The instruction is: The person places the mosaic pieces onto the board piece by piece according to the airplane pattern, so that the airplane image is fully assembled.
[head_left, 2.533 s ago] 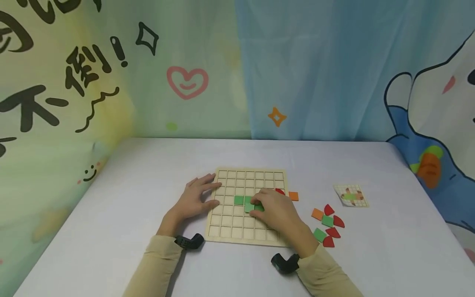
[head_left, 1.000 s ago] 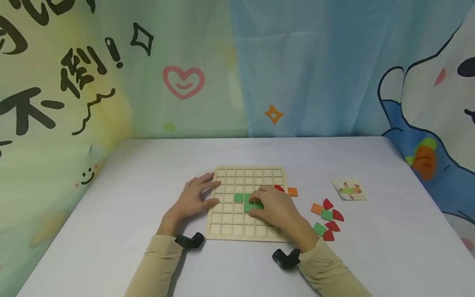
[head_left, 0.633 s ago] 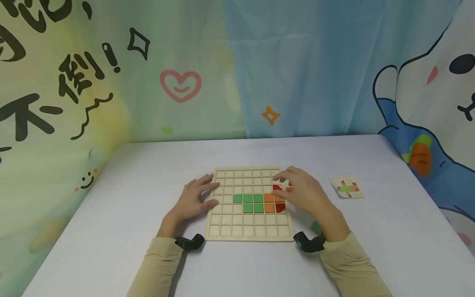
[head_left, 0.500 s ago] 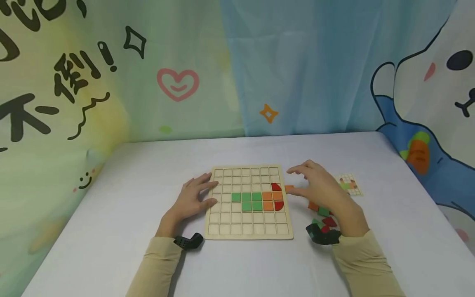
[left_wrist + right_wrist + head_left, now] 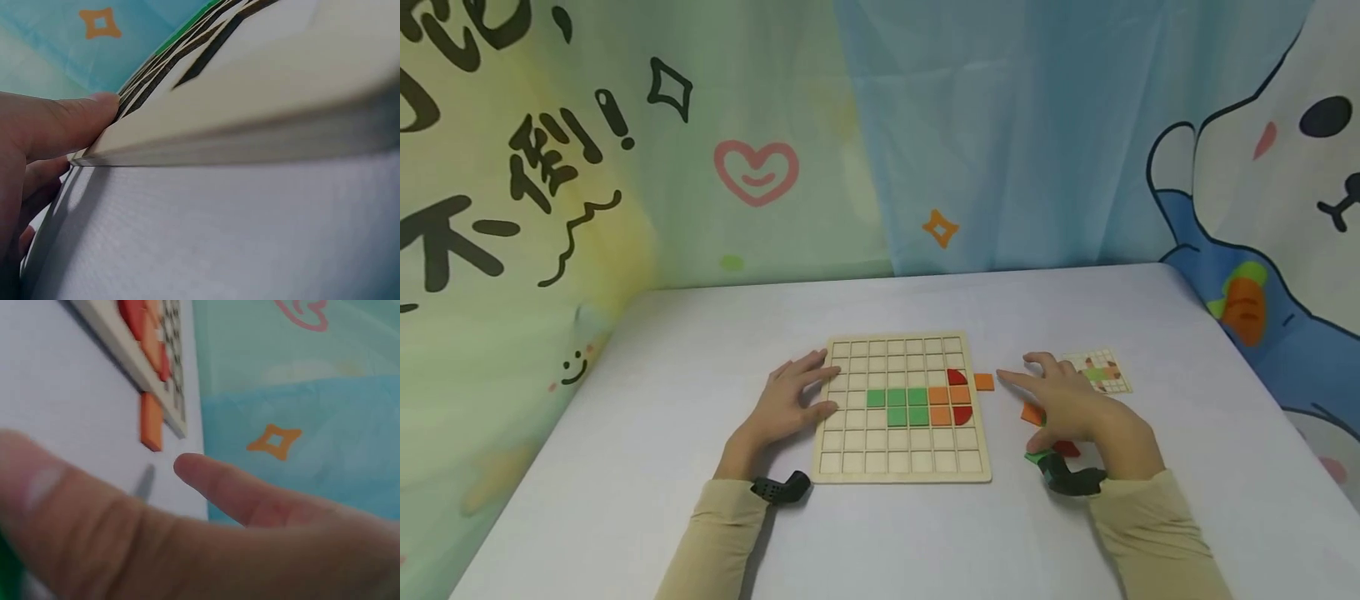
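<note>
A pale wooden grid board lies on the white table. In its squares sit several green square tiles, orange square tiles and two red quarter-circle pieces. My left hand rests at the board's left edge; in the left wrist view its thumb touches the rim. Above the loose pieces on the right, my right hand spreads its fingers with nothing held. Partly hidden beneath it are an orange tile, a green piece and a red piece.
One orange tile lies against the board's right edge, also seen as the orange tile in the right wrist view. A small picture card with a coloured pattern lies behind my right hand. A printed curtain hangs behind the table.
My right hand has left the green tiles on the board and moved right, over the loose pieces. The orange and red pieces it covered now show. My left hand stays at the edge.
</note>
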{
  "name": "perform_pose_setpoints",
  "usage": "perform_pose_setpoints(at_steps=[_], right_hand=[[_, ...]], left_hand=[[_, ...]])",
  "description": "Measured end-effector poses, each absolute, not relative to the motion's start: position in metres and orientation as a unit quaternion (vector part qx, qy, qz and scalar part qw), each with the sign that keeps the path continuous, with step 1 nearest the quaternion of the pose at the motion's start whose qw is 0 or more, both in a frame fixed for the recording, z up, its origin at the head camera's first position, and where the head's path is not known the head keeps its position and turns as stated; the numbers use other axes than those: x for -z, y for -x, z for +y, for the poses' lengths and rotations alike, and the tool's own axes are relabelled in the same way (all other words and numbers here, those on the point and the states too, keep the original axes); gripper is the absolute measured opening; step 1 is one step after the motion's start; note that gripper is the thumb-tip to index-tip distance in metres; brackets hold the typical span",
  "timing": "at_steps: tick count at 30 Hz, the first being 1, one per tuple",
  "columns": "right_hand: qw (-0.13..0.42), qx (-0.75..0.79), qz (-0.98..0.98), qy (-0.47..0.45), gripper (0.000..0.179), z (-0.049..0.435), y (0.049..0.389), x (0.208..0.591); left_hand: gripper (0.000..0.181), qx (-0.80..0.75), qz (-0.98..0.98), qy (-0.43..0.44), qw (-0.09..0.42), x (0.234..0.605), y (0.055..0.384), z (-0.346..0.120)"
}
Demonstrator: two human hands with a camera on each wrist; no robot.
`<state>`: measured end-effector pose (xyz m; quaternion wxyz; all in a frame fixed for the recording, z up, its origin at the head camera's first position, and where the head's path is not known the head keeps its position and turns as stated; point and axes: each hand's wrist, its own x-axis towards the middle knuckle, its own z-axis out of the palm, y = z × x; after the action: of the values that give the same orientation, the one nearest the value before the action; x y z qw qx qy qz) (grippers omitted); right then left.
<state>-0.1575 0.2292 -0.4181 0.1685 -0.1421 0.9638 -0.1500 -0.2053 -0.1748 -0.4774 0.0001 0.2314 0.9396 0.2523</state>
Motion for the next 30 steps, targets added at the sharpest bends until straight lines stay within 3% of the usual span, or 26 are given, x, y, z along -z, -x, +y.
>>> perform_pose_setpoints(at_steps=[10,13,16,20,24,30], right_hand=[[0.104,0.16,0.973,0.13,0.093,0.214,0.161,0.427],[0.089,0.166,0.975,0.122,0.082,0.214,0.163,0.426],[0.105,0.175,0.971,0.124,0.061,0.217,0.164,0.421],[0.176,0.181,0.957,0.14,0.036,0.217,0.163,0.415],[0.208,0.179,0.952,0.134,0.032,0.212,0.161,0.415],[0.175,0.167,0.962,0.129,0.027,0.206,0.167,0.421]], left_hand=[[0.059,-0.246,0.943,-0.225,0.004,0.484,0.204,-0.178],[0.059,-0.25,0.941,-0.229,0.007,0.483,0.205,-0.178],[0.059,-0.249,0.94,-0.234,0.01,0.482,0.205,-0.176],[0.06,-0.246,0.941,-0.232,0.012,0.479,0.205,-0.174],[0.059,-0.245,0.943,-0.227,0.014,0.477,0.206,-0.174],[0.059,-0.239,0.944,-0.227,0.009,0.478,0.207,-0.174]])
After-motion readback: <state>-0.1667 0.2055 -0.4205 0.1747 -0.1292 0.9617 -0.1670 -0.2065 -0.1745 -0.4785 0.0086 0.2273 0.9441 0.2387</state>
